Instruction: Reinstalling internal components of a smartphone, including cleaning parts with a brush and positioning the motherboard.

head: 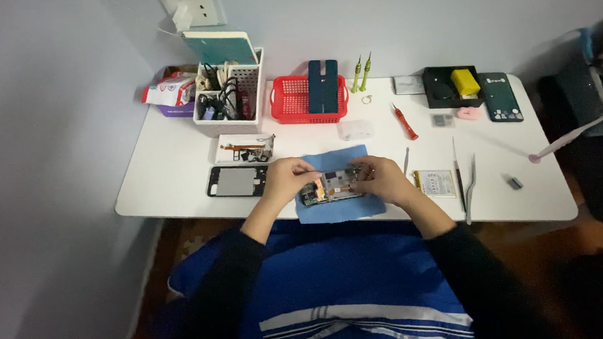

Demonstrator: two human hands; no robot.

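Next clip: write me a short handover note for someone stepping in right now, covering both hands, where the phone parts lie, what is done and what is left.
Left hand: holds the left end of the opened phone.
Right hand: fingers on its right end.
Phone lies on the blue cloth at the table's front edge.
Done: back is off, board exposed; screen frame and parts tray lie to the left.
Left: phone not reassembled; battery, tweezers and red screwdriver wait on the right.

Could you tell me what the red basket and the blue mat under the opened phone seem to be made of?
The red basket looks like moulded plastic: glossy, with a regular lattice of holes. The blue mat looks like soft matte cloth or thin foam, lying flat; I cannot tell which. Both hands work on the opened phone lying on it.
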